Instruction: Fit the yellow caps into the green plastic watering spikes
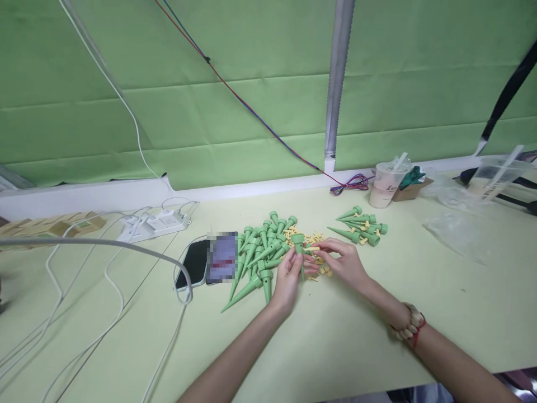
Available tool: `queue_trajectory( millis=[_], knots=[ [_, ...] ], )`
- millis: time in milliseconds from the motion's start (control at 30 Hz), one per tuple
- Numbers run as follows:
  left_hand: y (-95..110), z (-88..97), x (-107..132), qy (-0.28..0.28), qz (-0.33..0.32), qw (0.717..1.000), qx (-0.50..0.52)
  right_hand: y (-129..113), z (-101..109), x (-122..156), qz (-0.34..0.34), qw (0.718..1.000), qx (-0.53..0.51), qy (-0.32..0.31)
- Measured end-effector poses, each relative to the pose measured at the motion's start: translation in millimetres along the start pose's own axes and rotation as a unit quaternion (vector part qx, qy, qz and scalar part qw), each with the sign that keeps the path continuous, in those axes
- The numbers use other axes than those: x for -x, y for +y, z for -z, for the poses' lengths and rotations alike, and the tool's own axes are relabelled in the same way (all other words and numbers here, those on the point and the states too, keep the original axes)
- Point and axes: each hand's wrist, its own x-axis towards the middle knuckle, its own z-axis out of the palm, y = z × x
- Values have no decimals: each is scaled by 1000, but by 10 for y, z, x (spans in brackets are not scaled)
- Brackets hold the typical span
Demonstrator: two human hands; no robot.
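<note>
My left hand (289, 277) is closed around a green plastic spike (297, 240), its wide cap up and its tip pointing down. Between the fingertips of my right hand (342, 262) is a small yellow plastic peg (311, 249), held level against the side of the spike, just below the cap. I cannot tell how far the peg sits in it. A heap of similar green spikes (262, 246) lies left of my hands. Behind and beneath my fingers are many loose yellow pieces (315, 238). Farther right rests a smaller group of green spikes with yellow pieces on them (363, 226).
Two phones, one dark-screened (193, 264) and one blurred (222, 257), lie left of the heap. White cables trail from a power strip (157, 224). At the back right stand a drink cup (388, 182), a small cardboard box (411, 190) and clear plastic bags (455, 235).
</note>
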Motion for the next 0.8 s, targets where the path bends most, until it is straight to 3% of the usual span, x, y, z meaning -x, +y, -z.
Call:
queue_trajectory(
  millis=[100, 233, 567, 800],
  knots=[
    [16, -11, 15, -18, -9, 1000, -20, -17, 5, 14, 43, 998, 42, 4],
    [2, -15, 31, -30, -16, 999, -31, -11, 16, 14, 53, 996, 64, 19],
    [-6, 4, 16, 3, -33, 997, -64, -31, -3, 39, 82, 994, 58, 32],
    [-72, 49, -6, -15, -56, 992, -111, -37, -30, 70, 52, 997, 54, 31]
  ],
)
